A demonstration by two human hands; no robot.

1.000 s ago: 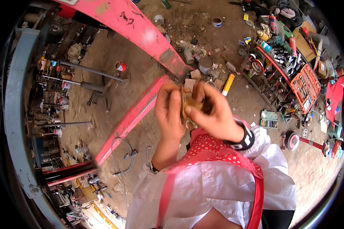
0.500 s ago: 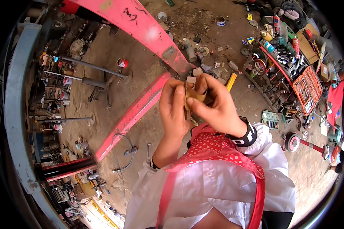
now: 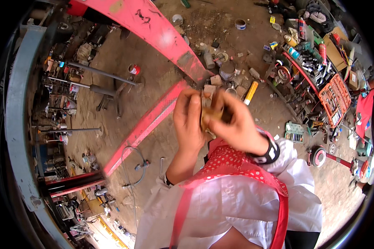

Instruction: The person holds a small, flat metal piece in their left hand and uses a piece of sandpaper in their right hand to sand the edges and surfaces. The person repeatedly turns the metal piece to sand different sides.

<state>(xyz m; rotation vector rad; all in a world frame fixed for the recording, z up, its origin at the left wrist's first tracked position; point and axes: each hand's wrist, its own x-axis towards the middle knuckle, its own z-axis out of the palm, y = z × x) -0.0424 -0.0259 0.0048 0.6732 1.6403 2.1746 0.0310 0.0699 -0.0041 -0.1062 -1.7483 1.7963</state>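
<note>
Both hands are raised together in front of my apron. My left hand (image 3: 189, 122) grips a thin, flat, dark brownish part (image 3: 202, 108), seen almost edge-on between thumb and fingers. Pressed against its right side is a small yellowish-brown piece (image 3: 212, 116), pinched by my right hand (image 3: 239, 128). Motion blurs the right fingers and that piece, so its exact kind is unclear. Most of the flat part's face lies hidden behind the fingers.
Beyond my hands, two pink-red steel arms (image 3: 143, 126) meet in a V. A yellow tube (image 3: 251, 92) and cans lie on the dirty floor. To the right are an orange socket set case (image 3: 334, 99) and many tools. A hose (image 3: 133, 182) loops at lower left.
My right hand has shifted slightly and its wrist has turned, with the fingers now blurred against the flat part. My left hand keeps its hold in nearly the same place.
</note>
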